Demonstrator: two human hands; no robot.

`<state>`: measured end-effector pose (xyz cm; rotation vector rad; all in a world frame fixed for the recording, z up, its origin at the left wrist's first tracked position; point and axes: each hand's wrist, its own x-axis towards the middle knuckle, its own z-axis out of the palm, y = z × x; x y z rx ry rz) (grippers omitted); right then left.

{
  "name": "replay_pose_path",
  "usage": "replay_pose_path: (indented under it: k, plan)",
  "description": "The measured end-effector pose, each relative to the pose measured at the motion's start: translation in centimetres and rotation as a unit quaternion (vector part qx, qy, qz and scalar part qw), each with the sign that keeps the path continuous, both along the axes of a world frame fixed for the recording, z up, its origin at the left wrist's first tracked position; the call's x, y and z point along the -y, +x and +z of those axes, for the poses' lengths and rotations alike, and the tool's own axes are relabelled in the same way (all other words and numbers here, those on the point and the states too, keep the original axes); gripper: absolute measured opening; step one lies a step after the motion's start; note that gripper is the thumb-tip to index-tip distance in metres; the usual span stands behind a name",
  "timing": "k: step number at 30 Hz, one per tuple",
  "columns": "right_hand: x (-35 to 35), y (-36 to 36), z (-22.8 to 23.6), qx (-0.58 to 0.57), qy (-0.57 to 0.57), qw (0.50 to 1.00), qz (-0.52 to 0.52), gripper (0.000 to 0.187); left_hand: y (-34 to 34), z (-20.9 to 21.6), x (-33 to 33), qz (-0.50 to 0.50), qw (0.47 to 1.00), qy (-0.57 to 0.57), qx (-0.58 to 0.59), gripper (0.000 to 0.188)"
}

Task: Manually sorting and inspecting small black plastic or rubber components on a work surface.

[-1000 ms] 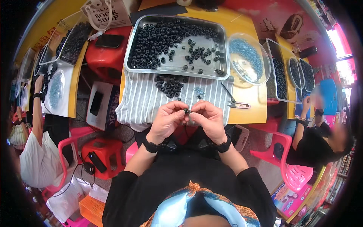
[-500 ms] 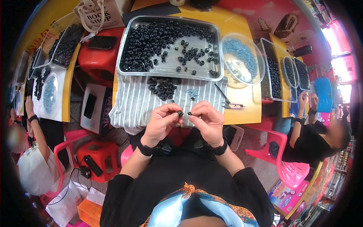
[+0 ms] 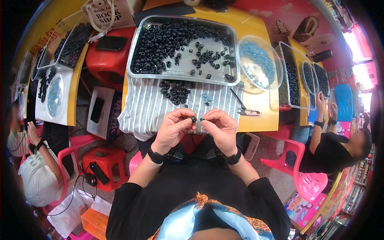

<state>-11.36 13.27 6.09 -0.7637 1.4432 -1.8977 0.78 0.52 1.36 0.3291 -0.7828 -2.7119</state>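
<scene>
Over the near edge of a striped grey cloth (image 3: pixel 138 106), my left hand (image 3: pixel 173 130) pinches a round black bead (image 3: pixel 193 119) between thumb and fingertips. Close beside it, with a small gap, my right hand (image 3: pixel 221 130) is closed on a tiny dark piece (image 3: pixel 202 119) too small to make out. Just beyond my hands, a pile of black beads (image 3: pixel 175 93) lies on the cloth. A little cluster of clear bluish beads (image 3: pixel 207 98) sits to its right.
A metal tray (image 3: pixel 184 79) of black beads stands at the cloth's far side. Right of it is a clear oval dish (image 3: pixel 276 85) of pale blue beads. Thread snips (image 3: pixel 250 113) lie on the yellow table (image 3: pixel 264 123). People work at tables on both sides.
My two hands keep nearly the same pinch, side by side. The whole view has shifted slightly. At the left, a co-worker's arm has come down and back from the table.
</scene>
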Motion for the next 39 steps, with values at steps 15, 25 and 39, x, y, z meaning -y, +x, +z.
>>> replay_pose_path:
  k: [15, 25, 39]
  plan:
    - [0.1, 0.5, -0.2, 0.135, 0.031, 0.989, 0.047, 0.004, 0.0, 0.5, 0.0, 0.004, 1.0, 0.005, 0.001, 0.016]
    - [0.1, 1.4, -0.6, 0.041, 0.044, 0.998, 0.027, 0.005, -0.1, 0.2, -0.6, 0.04, 0.999, -0.034, -0.007, 0.015]
    - [0.9, 1.8, -1.2, -0.12, -0.007, 0.993, -0.022, 0.009, -0.2, -0.2, -1.2, 0.079, 0.996, -0.042, -0.012, 0.016]
